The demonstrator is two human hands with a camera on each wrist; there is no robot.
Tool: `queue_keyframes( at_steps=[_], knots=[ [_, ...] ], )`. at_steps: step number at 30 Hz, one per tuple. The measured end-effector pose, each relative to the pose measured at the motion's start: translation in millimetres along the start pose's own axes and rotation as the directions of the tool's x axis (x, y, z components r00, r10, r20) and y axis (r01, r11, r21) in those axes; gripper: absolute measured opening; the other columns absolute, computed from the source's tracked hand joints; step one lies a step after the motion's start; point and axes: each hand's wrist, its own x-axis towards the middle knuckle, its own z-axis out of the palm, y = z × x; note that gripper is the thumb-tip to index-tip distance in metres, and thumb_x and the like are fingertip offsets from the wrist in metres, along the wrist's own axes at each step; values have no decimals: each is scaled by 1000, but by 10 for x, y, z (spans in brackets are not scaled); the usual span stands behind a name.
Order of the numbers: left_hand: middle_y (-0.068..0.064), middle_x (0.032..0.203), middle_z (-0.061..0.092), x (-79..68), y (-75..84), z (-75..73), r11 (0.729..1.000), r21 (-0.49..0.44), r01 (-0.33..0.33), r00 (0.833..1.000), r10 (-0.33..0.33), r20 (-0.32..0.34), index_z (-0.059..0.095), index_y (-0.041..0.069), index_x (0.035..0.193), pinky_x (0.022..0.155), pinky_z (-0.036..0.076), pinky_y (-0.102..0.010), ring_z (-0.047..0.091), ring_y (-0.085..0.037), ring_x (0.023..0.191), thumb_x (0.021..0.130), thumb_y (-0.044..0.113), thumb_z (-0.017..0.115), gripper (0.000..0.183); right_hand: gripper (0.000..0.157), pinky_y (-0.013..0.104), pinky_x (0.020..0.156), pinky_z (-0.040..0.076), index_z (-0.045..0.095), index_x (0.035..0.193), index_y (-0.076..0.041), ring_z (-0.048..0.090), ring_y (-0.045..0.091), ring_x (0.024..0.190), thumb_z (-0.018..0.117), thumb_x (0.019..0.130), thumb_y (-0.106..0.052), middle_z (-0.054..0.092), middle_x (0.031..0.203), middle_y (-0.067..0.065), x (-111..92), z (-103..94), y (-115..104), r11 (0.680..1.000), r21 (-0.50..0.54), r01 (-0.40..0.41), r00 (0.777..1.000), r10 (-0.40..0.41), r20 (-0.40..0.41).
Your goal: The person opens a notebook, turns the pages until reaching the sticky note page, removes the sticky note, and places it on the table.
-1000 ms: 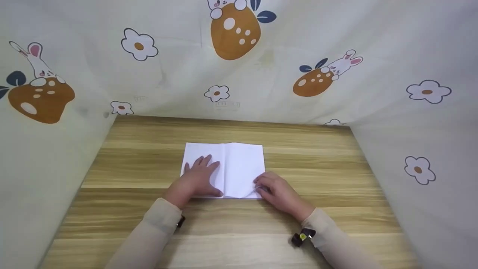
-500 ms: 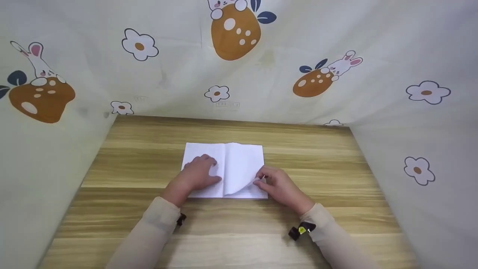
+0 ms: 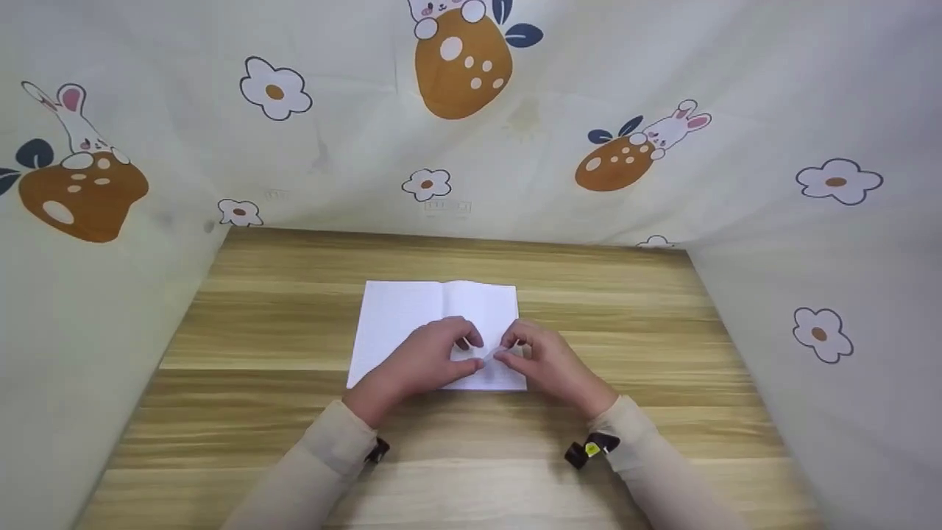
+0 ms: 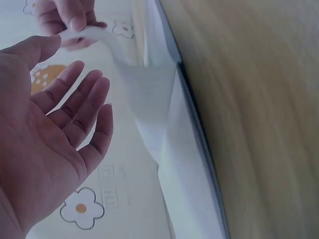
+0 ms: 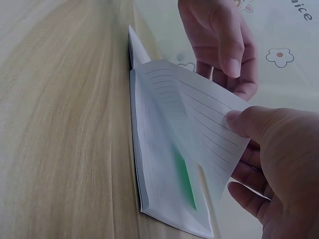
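Observation:
An open notebook [image 3: 397,309] with white lined pages lies on the wooden table. My right hand [image 3: 552,364] pinches the free corner of a right-hand page, thumb on one face and fingers behind. In the right wrist view that page [image 5: 209,112] is lifted and curved, its ruled lines showing. My left hand [image 3: 430,359] hovers over the notebook's middle, fingers loosely bent and spread. In the left wrist view the left thumb tip [image 4: 51,46] is right at the edge of the lifted page, while the other fingers stand away from it.
A green patch [image 5: 185,181] shows under the lifted page. Pale cloth [image 3: 338,147] printed with rabbits and flowers surrounds the wooden table [image 3: 603,294] at the back and both sides. Each wrist carries a small black device [image 3: 589,449].
My left hand has moved right, from the left page to beside the right hand, uncovering the left page. The right hand has raised the page corner and drawn it slightly left.

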Motion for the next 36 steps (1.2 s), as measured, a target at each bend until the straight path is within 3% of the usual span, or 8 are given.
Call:
queue_keyframes(
  at_steps=[7, 15, 18, 23, 29, 32, 36],
  knots=[
    [2, 99, 71, 53, 17, 156, 1000, 28, 6, 999, -5, -35, 73, 13, 105, 87, 58, -40, 67, -17, 94, 99, 30, 81, 19, 9, 47, 95, 58, 75, 99, -17, 69, 16, 102, 84, 101, -15, 72, 101, -9, 5, -1, -8, 1000, 3, 16, 1000, -16, -21],
    [10, 81, 63, 88, 9, 192, 1000, 25, 4, 999, -3, -35, 70, 19, 93, 72, 54, -34, 60, -10, 75, 101, 24, 78, 13, 6, 46, 97, 57, 76, 104, -16, 69, 15, 106, 82, 103, -18, 73, 106, -9, -5, -9, -4, 1000, -9, 18, 1000, -18, -14],
    [10, 76, 61, 95, -6, 191, 1000, 27, 10, 999, -9, -33, 67, 21, 90, 67, 51, -33, 57, -10, 70, 101, 21, 77, 15, 22, 46, 102, 56, 75, 122, -12, 68, 20, 117, 83, 103, -20, 74, 120, -1, -18, -20, 6, 998, -41, 40, 999, -41, -22],
    [10, 72, 59, 79, 1, 150, 999, 12, 39, 998, -39, -42, 64, 21, 88, 63, 47, -32, 53, -10, 65, 101, 21, 76, 17, 57, 49, 114, 51, 62, 150, -13, 61, 27, 133, 85, 101, -27, 64, 145, 5, -64, -47, 43, 993, -111, 31, 994, -41, -97],
    [10, 68, 55, 49, 28, 54, 999, -10, 50, 998, -50, -34, 59, 20, 83, 60, 44, -31, 50, -9, 62, 101, 22, 75, 23, 69, 53, 120, 45, 53, 155, -8, 55, 38, 140, 87, 99, -30, 55, 153, 14, -104, -38, 148, 997, -66, -34, 980, 21, -197],
    [9, 67, 53, 31, 43, 4, 998, -15, 59, 998, -59, -30, 58, 19, 82, 59, 43, -32, 49, -10, 62, 100, 22, 73, 24, 74, 54, 122, 42, 50, 157, -5, 53, 43, 141, 87, 99, -32, 53, 155, 21, -131, -9, 212, 995, -65, -78, 978, 64, -198],
    [8, 69, 54, 6, 61, -46, 996, -31, 85, 996, -85, -16, 61, 20, 84, 60, 44, -33, 50, -11, 64, 101, 24, 72, 20, 81, 55, 125, 38, 49, 159, 0, 50, 41, 146, 88, 97, -36, 52, 157, 23, -169, 49, 271, 986, -119, -118, 982, 97, -164]
  ],
)
